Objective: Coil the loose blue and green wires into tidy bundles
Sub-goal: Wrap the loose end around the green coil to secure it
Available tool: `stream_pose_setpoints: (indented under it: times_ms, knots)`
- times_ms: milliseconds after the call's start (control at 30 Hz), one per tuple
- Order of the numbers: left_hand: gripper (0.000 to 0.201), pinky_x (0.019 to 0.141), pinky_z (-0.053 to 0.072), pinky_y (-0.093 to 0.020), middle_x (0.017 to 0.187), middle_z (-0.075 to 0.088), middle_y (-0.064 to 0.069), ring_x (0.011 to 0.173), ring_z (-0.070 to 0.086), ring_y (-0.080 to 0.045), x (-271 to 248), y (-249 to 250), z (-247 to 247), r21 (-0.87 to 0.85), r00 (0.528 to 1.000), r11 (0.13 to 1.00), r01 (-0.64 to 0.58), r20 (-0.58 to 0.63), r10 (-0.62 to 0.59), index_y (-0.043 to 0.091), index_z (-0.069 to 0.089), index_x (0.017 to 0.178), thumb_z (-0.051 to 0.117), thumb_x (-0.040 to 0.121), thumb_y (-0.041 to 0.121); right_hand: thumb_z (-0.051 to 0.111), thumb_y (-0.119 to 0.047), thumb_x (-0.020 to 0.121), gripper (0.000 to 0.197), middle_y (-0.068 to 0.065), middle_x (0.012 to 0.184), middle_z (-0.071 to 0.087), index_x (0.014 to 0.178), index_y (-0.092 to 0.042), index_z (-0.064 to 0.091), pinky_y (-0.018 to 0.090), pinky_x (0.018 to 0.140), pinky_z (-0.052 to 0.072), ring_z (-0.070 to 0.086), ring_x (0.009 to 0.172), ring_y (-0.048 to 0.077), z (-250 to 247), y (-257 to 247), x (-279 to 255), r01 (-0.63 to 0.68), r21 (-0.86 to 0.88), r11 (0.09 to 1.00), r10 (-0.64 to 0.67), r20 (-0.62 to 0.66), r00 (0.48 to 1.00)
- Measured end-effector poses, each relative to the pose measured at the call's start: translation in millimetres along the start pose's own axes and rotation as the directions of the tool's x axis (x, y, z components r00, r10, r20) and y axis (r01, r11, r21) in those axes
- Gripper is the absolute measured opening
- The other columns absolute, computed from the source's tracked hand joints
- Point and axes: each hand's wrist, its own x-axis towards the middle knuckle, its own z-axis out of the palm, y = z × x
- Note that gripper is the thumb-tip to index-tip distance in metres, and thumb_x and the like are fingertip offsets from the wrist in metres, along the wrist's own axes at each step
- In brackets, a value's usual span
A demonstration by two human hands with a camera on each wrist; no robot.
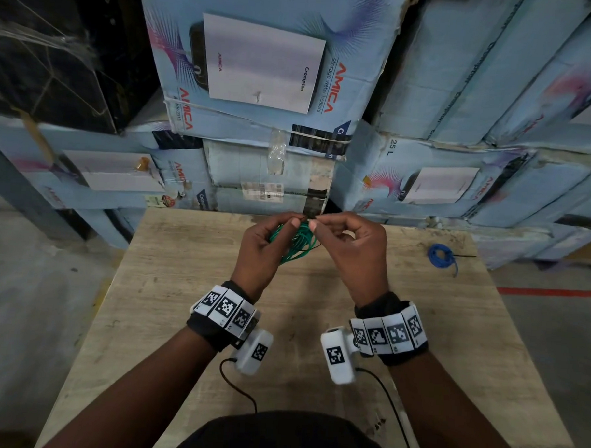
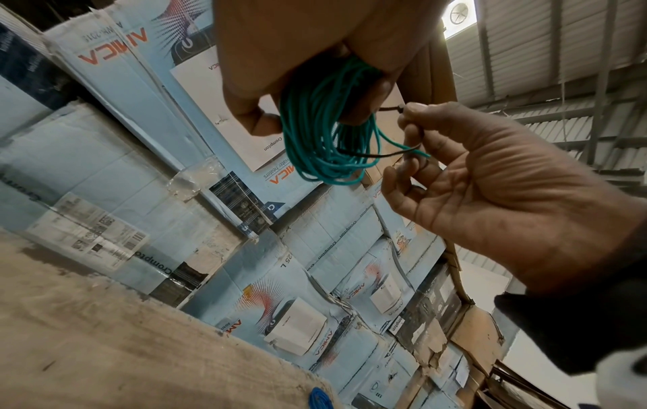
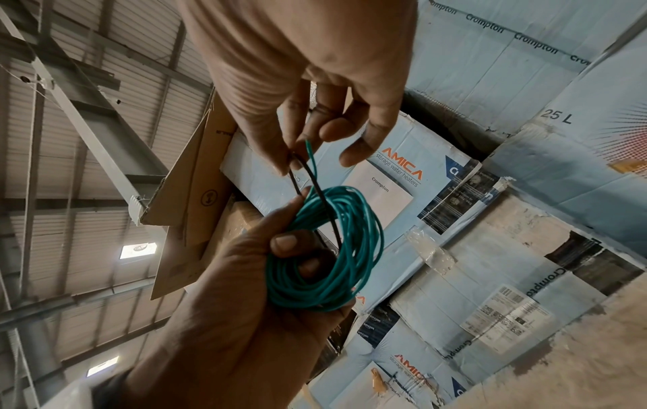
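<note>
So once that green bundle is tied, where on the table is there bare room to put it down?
The wooden table shows bare wood left of the left hand, and between the right hand and the blue coil. The near middle is crowded by forearms and camera cables. The green coil is held over the far edge.

Upper centre of the head view: large carton (image 1: 260, 63) printed "AMICA storage water heaters", "Crompton" on its white panel. Right of centre: carton (image 1: 424, 182) marked "25 L". Right wrist view, top right: "Crompton" repeated along box tape (image 3: 518, 30). White shipping label (image 1: 261, 191), lower centre: print too small, probably barcodes.
</note>
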Motion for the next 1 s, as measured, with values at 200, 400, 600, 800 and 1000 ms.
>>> stream_pose_setpoints:
  times_ms: [200, 400, 600, 800, 1000]
  knots:
    - [0.019, 0.070, 0.050, -0.017, 0.095, 0.075, -0.001, 0.086, 0.069, -0.006, -0.2, -1.7, -0.6, -0.008, 1.000, 1.000, 0.014, -0.004, -0.014, 0.003, 0.072, 0.108, 0.059, 0.097, 0.011, 0.081, -0.011, 0.083, 0.007, 0.000, 0.080, 0.076, 0.088, -0.012, 0.077, 0.034, 0.069, 0.059, 0.072, 0.075, 0.021, 0.2, -2.2, 0.7, 0.022, 0.012, 1.000, -0.021, -0.071, 0.997]
    - [0.019, 0.069, 0.050, -0.016, 0.096, 0.075, -0.002, 0.086, 0.068, -0.005, 0.2, -2.2, -0.1, 0.005, 1.000, 1.000, 0.009, 0.003, -0.009, 0.003, 0.072, 0.108, 0.059, 0.097, 0.012, 0.080, -0.010, 0.083, 0.007, 0.000, 0.080, 0.076, 0.090, -0.009, 0.077, 0.034, 0.071, 0.060, 0.073, 0.076, 0.020, -0.8, -2.5, 0.8, 0.000, 0.006, 1.000, 0.000, -0.053, 0.999]
    - [0.019, 0.071, 0.050, -0.018, 0.099, 0.075, -0.009, 0.088, 0.068, -0.007, -0.3, -4.2, -1.5, 0.022, 1.000, 1.000, -0.010, 0.019, 0.009, 0.001, 0.072, 0.108, 0.059, 0.097, 0.010, 0.079, -0.007, 0.083, 0.007, 0.003, 0.078, 0.075, 0.089, -0.005, 0.077, 0.022, 0.067, 0.055, 0.071, 0.071, 0.014, -1.0, -1.8, -1.8, 0.009, 0.003, 1.000, -0.009, -0.033, 0.999]
    - [0.017, 0.068, 0.048, -0.014, 0.092, 0.074, -0.001, 0.082, 0.066, 0.000, -2.0, -1.6, 1.2, 0.025, 0.999, 0.999, -0.024, 0.034, 0.023, 0.001, 0.072, 0.106, 0.059, 0.097, 0.007, 0.079, -0.007, 0.083, 0.006, 0.001, 0.077, 0.076, 0.088, -0.005, 0.077, 0.019, 0.068, 0.054, 0.069, 0.069, 0.007, -0.1, 0.1, -4.1, -0.008, -0.023, 1.000, 0.009, 0.011, 1.000]
    - [0.018, 0.066, 0.047, -0.012, 0.088, 0.071, 0.001, 0.074, 0.063, 0.005, -3.2, 0.7, 1.7, 0.034, 0.997, 0.998, -0.052, 0.054, 0.050, -0.001, 0.071, 0.107, 0.058, 0.096, 0.004, 0.083, -0.020, 0.081, 0.011, 0.000, 0.076, 0.075, 0.089, -0.013, 0.078, 0.026, 0.069, 0.056, 0.069, 0.071, 0.012, 0.8, -0.8, -2.9, -0.044, -0.069, 0.997, 0.048, 0.054, 0.997]
